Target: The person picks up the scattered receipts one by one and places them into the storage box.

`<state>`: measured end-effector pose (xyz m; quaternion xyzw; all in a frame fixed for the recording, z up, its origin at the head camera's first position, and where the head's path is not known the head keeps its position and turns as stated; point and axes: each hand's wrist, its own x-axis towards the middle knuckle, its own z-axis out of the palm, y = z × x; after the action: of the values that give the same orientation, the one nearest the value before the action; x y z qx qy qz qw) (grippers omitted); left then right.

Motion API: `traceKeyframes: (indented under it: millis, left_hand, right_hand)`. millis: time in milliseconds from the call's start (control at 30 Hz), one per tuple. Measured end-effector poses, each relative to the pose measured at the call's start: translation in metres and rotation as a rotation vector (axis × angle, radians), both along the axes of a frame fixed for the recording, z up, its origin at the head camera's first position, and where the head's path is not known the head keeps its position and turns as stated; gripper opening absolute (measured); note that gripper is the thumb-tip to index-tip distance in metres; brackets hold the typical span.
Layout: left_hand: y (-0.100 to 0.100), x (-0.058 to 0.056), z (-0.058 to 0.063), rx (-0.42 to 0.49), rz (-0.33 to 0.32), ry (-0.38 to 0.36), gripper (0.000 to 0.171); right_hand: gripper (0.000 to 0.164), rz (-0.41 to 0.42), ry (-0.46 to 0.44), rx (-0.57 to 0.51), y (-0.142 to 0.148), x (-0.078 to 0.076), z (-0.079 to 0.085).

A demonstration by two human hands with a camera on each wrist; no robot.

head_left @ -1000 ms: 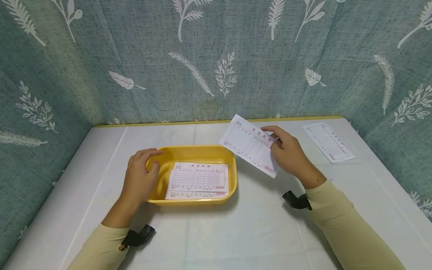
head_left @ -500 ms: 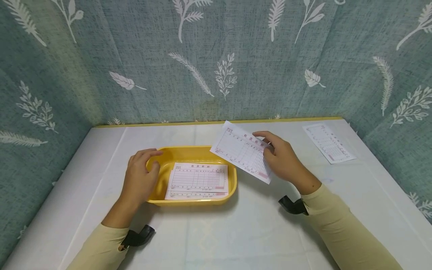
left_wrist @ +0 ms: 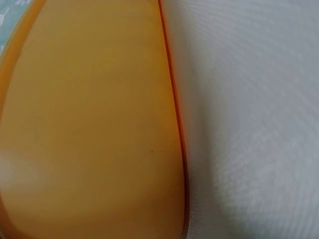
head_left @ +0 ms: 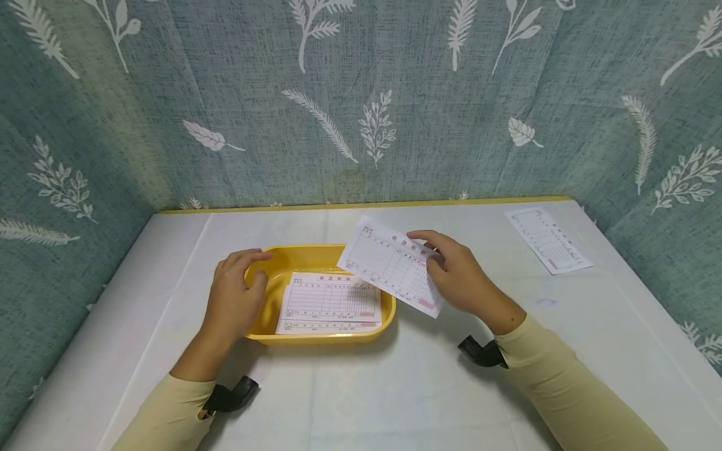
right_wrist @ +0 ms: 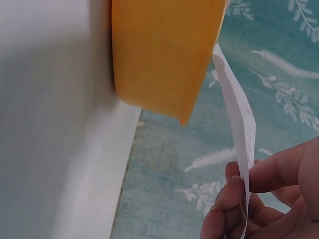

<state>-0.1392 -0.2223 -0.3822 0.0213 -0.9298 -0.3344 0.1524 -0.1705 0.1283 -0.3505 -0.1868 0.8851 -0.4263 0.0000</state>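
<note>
One printed slip (head_left: 389, 266) slants over the right end of the yellow tray (head_left: 316, 339), pinched in the right hand (head_left: 459, 275), while the left hand (head_left: 232, 297), its grip parted, curves at the other end.

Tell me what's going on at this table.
A person's right hand pinches a printed slip in its fingers, angled partly over a yellow tray. The left hand is at the tray's left end; whether it touches is unclear. Overlapping slips lie inside the tray, and a separate slip lies on the white tabletop.
</note>
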Motion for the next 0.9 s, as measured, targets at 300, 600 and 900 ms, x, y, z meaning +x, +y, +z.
traceKeyframes:
  millis: [300, 600, 900]
  left_hand:
    - [-0.004, 0.0, -0.004, 0.012, -0.021, 0.015, 0.033]
    - [-0.005, 0.002, -0.005, 0.019, -0.01, 0.009, 0.032]
    - [-0.004, 0.002, -0.005, 0.01, -0.015, 0.021, 0.032]
  right_hand:
    - [0.05, 0.053, -0.007, -0.024, -0.018, 0.007, -0.004]
    - [0.05, 0.138, 0.043, 0.064, -0.045, 0.001, -0.005]
    - [0.044, 0.172, 0.114, 0.227, -0.069, -0.001, -0.004]
